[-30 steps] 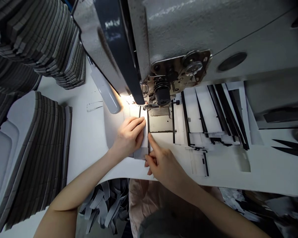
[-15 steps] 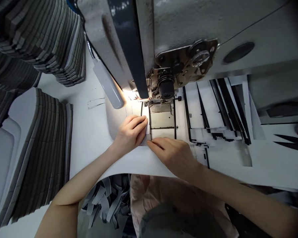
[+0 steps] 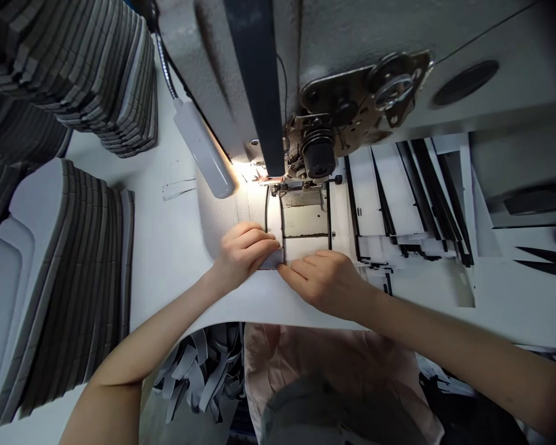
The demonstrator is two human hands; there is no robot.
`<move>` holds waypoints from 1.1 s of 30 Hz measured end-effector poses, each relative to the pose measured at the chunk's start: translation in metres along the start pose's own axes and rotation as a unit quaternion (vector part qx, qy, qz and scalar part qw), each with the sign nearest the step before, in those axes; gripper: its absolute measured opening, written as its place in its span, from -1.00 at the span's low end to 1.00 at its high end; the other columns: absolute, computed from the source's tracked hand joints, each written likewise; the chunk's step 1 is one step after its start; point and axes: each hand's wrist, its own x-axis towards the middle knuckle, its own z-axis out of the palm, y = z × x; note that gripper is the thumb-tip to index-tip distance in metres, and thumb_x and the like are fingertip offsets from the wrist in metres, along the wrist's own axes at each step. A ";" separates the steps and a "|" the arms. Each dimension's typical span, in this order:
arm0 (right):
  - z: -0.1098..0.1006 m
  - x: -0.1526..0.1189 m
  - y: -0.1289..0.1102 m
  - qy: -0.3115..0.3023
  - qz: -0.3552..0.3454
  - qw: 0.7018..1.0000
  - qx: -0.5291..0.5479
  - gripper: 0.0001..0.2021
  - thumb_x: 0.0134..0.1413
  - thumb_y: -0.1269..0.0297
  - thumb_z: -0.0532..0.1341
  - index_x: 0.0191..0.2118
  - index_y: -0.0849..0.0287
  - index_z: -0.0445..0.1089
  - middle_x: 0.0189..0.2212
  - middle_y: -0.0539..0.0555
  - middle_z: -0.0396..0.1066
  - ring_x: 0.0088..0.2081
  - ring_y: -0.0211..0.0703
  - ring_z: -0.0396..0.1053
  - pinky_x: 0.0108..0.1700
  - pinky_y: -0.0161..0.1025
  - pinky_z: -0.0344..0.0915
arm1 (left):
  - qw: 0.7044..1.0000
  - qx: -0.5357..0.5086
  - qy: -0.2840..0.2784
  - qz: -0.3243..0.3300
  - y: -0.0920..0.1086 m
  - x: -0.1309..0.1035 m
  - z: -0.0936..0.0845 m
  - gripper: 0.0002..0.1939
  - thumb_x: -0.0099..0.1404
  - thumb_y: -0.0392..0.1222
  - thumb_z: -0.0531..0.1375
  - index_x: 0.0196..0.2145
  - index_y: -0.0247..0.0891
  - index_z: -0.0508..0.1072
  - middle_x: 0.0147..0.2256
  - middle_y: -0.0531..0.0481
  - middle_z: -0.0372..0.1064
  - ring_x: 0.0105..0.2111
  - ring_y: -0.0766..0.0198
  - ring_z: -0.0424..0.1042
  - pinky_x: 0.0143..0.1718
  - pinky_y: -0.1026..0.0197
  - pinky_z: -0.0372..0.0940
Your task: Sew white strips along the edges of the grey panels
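A grey fabric panel (image 3: 217, 213) lies under the needle area of a sewing machine (image 3: 273, 185), with a white strip (image 3: 273, 216) along its right edge. My left hand (image 3: 246, 253) rests on the panel's near part, fingers bent together and gripping the cloth by the strip. At the near right corner, my right hand (image 3: 327, 281) pinches the panel's edge between thumb and forefinger, its other fingers curled. A folded grey piece of the cloth (image 3: 273, 259) shows between the two hands. The fingertips of my left hand are partly hidden.
Stacks of grey panels (image 3: 88, 259) stand at the left. A lamp (image 3: 206, 151) hangs beside the machine head. White pieces with black strips (image 3: 398, 198) lie at the right, near scissors (image 3: 549, 262). Below the table edge hang grey strips (image 3: 204, 371).
My left hand has slid back slightly from the needle, uncovering more of the white strip. My right hand stays at the corner. The whole view has shifted a little.
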 end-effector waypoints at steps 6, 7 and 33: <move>-0.006 0.006 -0.001 -0.002 0.002 0.999 -0.037 -0.69 0.14 0.63 0.02 -0.44 0.23 0.43 -0.66 0.02 0.29 -0.61 -0.26 0.05 -0.48 -0.19 -0.18 | 0.999 0.020 -0.009 0.037 -0.005 0.000 -0.003 -0.76 0.44 -0.35 0.06 -0.08 -0.21 0.50 -0.23 -0.06 0.57 -0.18 0.22 0.51 -0.16 0.15 0.44; -0.007 0.008 -0.001 -0.004 0.008 0.999 -0.038 -0.69 0.13 0.64 0.01 -0.45 0.23 0.42 -0.67 0.02 0.28 -0.61 -0.26 0.05 -0.49 -0.19 -0.19 | 0.999 0.020 -0.011 0.036 -0.007 0.000 -0.003 -0.73 0.43 -0.36 0.05 -0.05 -0.20 0.49 -0.21 -0.07 0.57 -0.15 0.21 0.51 -0.13 0.14 0.45; -0.022 0.051 0.017 -0.175 0.220 0.958 -0.048 -0.46 0.07 0.67 0.03 0.12 0.21 0.45 -0.63 0.07 0.41 -0.58 -0.20 0.33 -0.53 -0.25 -0.18 | 0.997 0.073 -0.015 0.037 -0.049 0.032 0.011 -0.68 0.46 -0.35 -0.05 -0.08 -0.26 0.50 -0.15 -0.14 0.54 -0.15 0.22 0.50 -0.15 0.14 0.39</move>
